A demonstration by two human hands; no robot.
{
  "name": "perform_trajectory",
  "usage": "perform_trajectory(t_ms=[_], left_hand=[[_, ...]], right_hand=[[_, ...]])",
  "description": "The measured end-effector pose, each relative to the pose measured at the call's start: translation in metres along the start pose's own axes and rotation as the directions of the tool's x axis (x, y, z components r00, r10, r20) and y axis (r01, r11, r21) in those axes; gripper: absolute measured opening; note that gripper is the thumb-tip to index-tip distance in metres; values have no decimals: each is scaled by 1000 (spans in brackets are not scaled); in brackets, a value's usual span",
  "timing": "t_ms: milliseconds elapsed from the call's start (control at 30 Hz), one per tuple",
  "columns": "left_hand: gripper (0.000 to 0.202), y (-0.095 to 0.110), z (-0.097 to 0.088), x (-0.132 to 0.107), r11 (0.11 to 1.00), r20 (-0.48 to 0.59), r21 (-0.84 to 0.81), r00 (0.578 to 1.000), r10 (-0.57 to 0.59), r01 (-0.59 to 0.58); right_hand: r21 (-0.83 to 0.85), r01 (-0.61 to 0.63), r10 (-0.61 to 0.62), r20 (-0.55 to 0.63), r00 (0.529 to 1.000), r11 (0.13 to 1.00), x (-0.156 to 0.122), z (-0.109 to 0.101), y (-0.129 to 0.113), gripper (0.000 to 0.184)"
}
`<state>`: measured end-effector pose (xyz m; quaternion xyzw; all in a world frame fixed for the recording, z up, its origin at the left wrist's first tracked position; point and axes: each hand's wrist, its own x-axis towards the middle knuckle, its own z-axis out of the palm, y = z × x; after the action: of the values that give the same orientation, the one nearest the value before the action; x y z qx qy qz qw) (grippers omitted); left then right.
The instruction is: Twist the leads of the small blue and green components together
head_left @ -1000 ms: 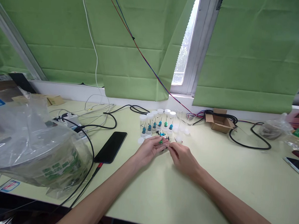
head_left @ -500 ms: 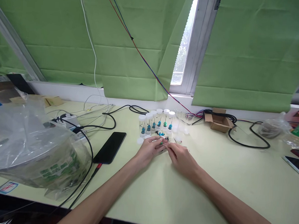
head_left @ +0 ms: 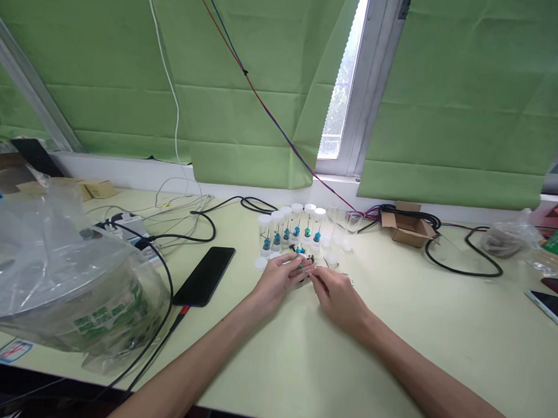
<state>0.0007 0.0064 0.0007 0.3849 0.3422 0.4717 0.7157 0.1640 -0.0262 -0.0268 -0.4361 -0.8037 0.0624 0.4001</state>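
Note:
My left hand [head_left: 278, 280] is closed, thumb against fingers, on a small green piece [head_left: 300, 266] with something white above it. The finger and thumb of my right hand [head_left: 339, 293] are pinched together against the left fingertips; what they hold is too small to name. Just beyond the hands lie small loose blue and black parts [head_left: 300, 250]. Behind these stand several clear vials with white caps [head_left: 277, 234], containing blue or green pieces on thin stems. A white cap [head_left: 332, 260] lies near my right hand.
Clear empty vials [head_left: 351, 220] stand right of the filled ones, near an open cardboard box [head_left: 409, 231]. Left of my hands lies a black phone [head_left: 205, 275] on a cable, beside a large plastic bag [head_left: 92, 286]. Black cables [head_left: 463, 268] loop at right.
Almost nothing differs. Both hands keep their place and hold, and the whole view has shifted very slightly.

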Motion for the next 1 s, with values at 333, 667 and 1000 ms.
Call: perform_trajectory(t_ms=[333, 667, 1000], left_hand=[[6, 1, 2, -1, 1000, -20, -11, 1000, -10, 10], [8, 0, 1, 0, 1000, -16, -9, 1000, 2, -2], [9, 2, 3, -1, 1000, -17, -4, 1000, 3, -3]], right_hand=[[2, -2, 2, -13, 1000, 1000, 0, 1, 1, 24], [9, 0, 0, -27, 1000, 1000, -1, 1, 1, 22], [49, -37, 39, -48, 998, 998, 0, 2, 1, 23]])
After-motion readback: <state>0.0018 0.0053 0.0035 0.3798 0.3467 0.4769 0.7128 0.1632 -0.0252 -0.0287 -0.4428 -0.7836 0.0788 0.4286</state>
